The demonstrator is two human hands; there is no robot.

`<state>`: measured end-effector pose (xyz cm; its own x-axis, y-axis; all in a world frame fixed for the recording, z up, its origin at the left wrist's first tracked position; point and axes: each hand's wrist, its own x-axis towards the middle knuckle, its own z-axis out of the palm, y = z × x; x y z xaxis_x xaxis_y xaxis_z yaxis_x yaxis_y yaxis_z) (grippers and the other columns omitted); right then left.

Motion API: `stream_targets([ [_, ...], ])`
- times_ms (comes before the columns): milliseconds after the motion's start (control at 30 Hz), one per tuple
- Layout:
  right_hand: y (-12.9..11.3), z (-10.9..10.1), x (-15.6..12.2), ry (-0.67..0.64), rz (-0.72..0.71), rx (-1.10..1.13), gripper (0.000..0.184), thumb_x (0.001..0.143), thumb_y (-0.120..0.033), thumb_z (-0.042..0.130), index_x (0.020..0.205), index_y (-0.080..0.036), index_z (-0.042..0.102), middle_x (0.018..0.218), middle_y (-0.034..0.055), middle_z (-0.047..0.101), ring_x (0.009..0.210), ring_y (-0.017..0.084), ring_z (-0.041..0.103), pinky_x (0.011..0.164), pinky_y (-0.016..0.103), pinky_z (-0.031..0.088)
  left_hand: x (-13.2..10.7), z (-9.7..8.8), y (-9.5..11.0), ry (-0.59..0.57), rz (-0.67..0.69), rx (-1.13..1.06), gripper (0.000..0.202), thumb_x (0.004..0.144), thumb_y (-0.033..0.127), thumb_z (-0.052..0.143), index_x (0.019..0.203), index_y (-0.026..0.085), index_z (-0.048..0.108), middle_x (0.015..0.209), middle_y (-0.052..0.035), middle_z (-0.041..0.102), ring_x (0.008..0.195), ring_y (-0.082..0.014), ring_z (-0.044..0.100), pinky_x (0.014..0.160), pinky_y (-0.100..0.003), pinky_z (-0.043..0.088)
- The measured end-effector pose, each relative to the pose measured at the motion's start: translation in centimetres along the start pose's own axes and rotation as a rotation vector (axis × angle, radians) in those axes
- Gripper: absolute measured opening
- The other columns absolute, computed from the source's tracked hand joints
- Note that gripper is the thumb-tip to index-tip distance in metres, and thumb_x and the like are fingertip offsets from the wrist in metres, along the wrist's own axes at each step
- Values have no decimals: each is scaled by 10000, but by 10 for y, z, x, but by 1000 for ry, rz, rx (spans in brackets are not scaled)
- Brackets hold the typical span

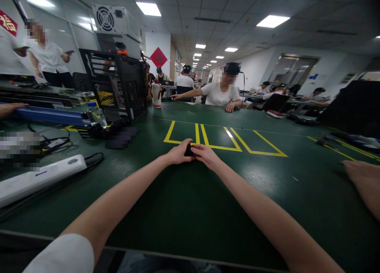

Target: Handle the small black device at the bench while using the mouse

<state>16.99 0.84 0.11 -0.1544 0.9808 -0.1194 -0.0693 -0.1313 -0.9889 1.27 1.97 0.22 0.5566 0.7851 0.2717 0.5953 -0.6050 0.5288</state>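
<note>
Between my hands, over the middle of the green table, is a small black object; its kind is too small and too covered to tell. My left hand has its fingers and thumb closed round it from the left. From the right, my right hand meets it with fingers pressed together at its edge. Both hands are just in front of the yellow tape outlines on the tabletop. My palms and part of the object are hidden.
At the left stand an open black computer case, a white cup and a white power strip with cables. A person sits across the table. Another person's hand rests at the right edge; a further hand is far left.
</note>
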Motion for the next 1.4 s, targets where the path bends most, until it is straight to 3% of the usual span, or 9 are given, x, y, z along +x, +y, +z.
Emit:
stream_targets([
  [200,4,2,-16,-6,-172,-78,358,646,-209,657,984,-191,540,1047,72,575,971,179,549,887,379,424,-15,-4,5,25,142,-26,704,688,325,615,1272,220,235,1264,-110,387,1126,-254,441,917,-424,394],
  [367,14,4,-26,0,-347,-138,316,676,-241,623,976,-190,536,1056,51,568,998,168,531,912,349,405,-22,2,4,77,222,36,656,720,285,576,1265,230,214,1279,-109,359,1148,-242,419,932,-428,382],
  [533,21,4,-25,-2,-425,-199,350,688,-269,609,1022,-203,528,1086,46,561,1003,173,533,915,356,398,-23,1,5,61,268,142,645,757,302,520,1288,204,166,1293,-117,341,1179,-240,380,951,-415,364],
  [767,25,3,-19,-27,-451,-206,344,685,-263,605,1016,-202,534,1079,39,574,982,169,546,919,361,393,-25,2,7,114,220,294,625,752,309,516,1282,202,203,1295,-123,354,1209,-316,289,967,-511,251],
  [867,24,3,-20,-33,-459,-206,332,681,-253,606,1001,-203,538,1073,34,573,980,169,544,914,355,400,-25,5,4,114,252,255,635,754,284,511,1286,214,172,1313,-112,335,1256,-285,225,1010,-490,184],
  [1000,23,3,-22,-14,-460,-215,314,663,-249,622,963,-198,544,1022,31,582,970,169,542,912,354,397,-24,6,1,94,311,169,622,748,237,502,1272,213,168,1281,-97,366,1211,-217,318,1034,-422,185],
  [1300,16,1,-27,-123,-381,-167,338,612,-189,655,910,-213,497,939,9,550,906,149,556,845,331,446,-24,7,0,110,295,143,580,739,238,501,1243,215,214,1239,-95,396,1192,-227,336,1025,-435,181],
  [1400,14,2,-29,-116,-342,-158,321,634,-231,651,912,-218,491,934,8,537,892,139,554,833,324,450,-24,7,-1,120,280,145,592,731,242,515,1241,212,216,1228,-98,403,1183,-229,344,1020,-435,188],
])
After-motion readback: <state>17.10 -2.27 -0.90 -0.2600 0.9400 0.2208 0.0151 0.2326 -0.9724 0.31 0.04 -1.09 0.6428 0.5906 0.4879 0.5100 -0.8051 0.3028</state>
